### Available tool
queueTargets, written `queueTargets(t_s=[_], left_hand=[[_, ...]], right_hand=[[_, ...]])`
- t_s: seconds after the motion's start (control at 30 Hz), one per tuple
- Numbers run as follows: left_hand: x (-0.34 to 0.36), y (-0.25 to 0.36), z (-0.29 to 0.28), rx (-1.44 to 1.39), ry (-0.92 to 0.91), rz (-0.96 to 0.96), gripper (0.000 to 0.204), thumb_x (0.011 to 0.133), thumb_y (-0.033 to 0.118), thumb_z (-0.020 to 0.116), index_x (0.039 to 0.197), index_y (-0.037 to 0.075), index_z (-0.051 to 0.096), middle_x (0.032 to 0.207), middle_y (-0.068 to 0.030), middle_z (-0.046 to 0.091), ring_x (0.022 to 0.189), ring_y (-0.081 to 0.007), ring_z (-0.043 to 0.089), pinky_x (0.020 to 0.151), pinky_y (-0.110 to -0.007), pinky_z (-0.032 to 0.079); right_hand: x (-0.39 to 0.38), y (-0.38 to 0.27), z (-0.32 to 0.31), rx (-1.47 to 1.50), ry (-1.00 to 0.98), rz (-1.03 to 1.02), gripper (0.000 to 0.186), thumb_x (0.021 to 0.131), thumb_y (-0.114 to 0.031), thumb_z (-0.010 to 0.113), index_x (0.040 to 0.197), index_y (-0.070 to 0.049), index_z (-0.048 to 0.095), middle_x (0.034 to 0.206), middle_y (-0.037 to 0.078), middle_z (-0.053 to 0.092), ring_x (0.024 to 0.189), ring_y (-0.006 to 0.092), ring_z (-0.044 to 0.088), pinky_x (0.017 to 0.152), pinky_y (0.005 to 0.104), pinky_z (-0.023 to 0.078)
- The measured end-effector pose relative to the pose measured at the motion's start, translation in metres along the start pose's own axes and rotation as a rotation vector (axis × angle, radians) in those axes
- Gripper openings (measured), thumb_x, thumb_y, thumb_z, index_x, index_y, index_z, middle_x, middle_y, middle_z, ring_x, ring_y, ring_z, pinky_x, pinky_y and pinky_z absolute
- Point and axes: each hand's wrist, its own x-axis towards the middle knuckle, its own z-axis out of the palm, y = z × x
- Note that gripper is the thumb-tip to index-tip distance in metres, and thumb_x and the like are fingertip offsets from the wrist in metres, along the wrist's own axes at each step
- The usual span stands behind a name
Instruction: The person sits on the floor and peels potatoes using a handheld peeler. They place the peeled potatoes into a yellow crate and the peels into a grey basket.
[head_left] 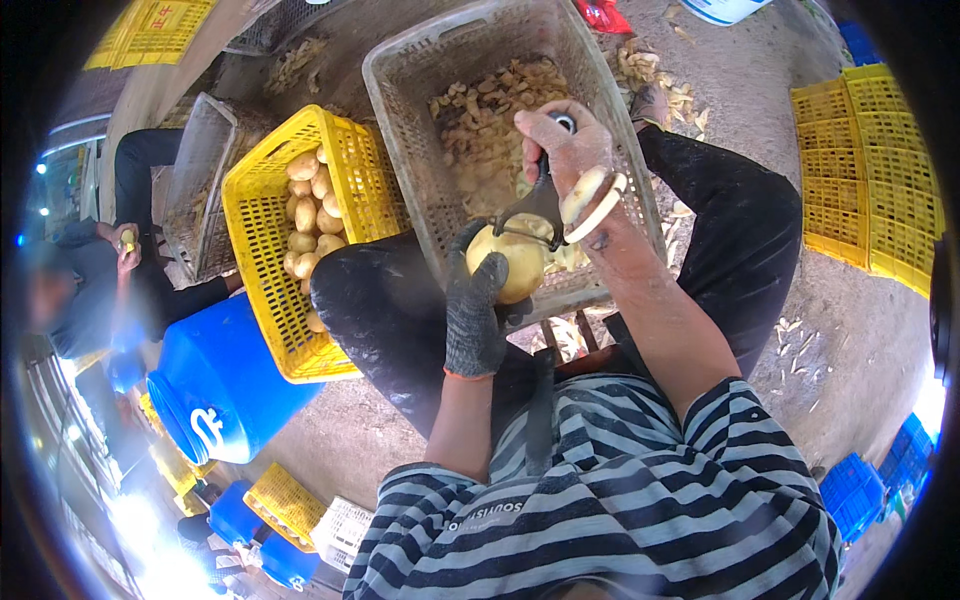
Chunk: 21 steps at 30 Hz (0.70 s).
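Note:
My left hand (476, 305), in a dark grey knit glove, is closed round a large pale-yellow potato (520, 262). Bare, my right hand (572, 150) grips the dark handle of a peeler (535, 200), whose head lies against the potato's upper side. A pale bangle (598, 212) circles my right wrist, with a pale oval piece beside it that I cannot make out. Both hands are over the near part of a grey-brown plastic crate (410, 110), which holds a heap of peelings (490, 125). To its left, a yellow crate (270, 330) contains several unpeeled potatoes (312, 205).
My knees flank the grey-brown crate. A blue barrel (235, 375) lies left of the yellow crate; another person (90, 270) sits beyond it, holding something small. Stacked yellow crates (865, 170) stand at right. Peel scraps (795, 345) litter the floor.

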Motion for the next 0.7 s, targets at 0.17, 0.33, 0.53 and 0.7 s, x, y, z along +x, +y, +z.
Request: queueTargets(t_s=[0.17,0.33,0.53,0.7], left_hand=[[-0.008,0.006,0.005,0.033,-0.043,0.084,0.084,0.070,0.038,0.074,0.137,0.010,0.031,0.123,-0.0140,0.050,0.102,-0.0284,0.059,0.068,-0.035,0.058],[-0.009,0.009,0.009,0.079,-0.079,0.137,0.082,0.074,0.044,0.071,0.137,0.008,0.034,0.122,-0.0135,0.051,0.102,-0.0265,0.059,0.069,-0.035,0.057],[0.007,-0.008,-0.006,-0.447,0.093,-0.093,0.061,0.084,0.055,0.055,0.120,0.006,0.049,0.111,-0.0097,0.058,0.098,-0.0255,0.060,0.074,-0.039,0.054],[0.011,-0.007,-0.012,-0.628,0.047,-0.146,0.050,0.090,0.050,0.046,0.113,0.006,0.054,0.108,-0.0111,0.059,0.101,-0.0245,0.058,0.086,-0.039,0.050]], right_hand=[[0.008,0.007,-0.024,0.019,0.084,0.087,0.020,0.079,-0.009,0.067,0.086,0.000,0.051,0.059,0.006,0.053,0.045,0.0142,0.050,0.042,0.0268,0.042],[0.013,0.007,-0.031,0.087,0.094,0.172,0.016,0.080,-0.009,0.065,0.082,-0.002,0.051,0.059,0.004,0.051,0.045,0.0131,0.048,0.042,0.0252,0.040],[-0.026,0.012,-0.004,0.122,0.032,0.231,0.018,0.080,-0.011,0.064,0.084,-0.002,0.049,0.057,0.004,0.051,0.043,0.0124,0.047,0.040,0.0253,0.038],[-0.049,0.024,0.009,0.064,0.018,0.148,0.022,0.079,-0.012,0.067,0.087,-0.003,0.048,0.055,0.004,0.048,0.041,0.0132,0.045,0.040,0.0260,0.036]])
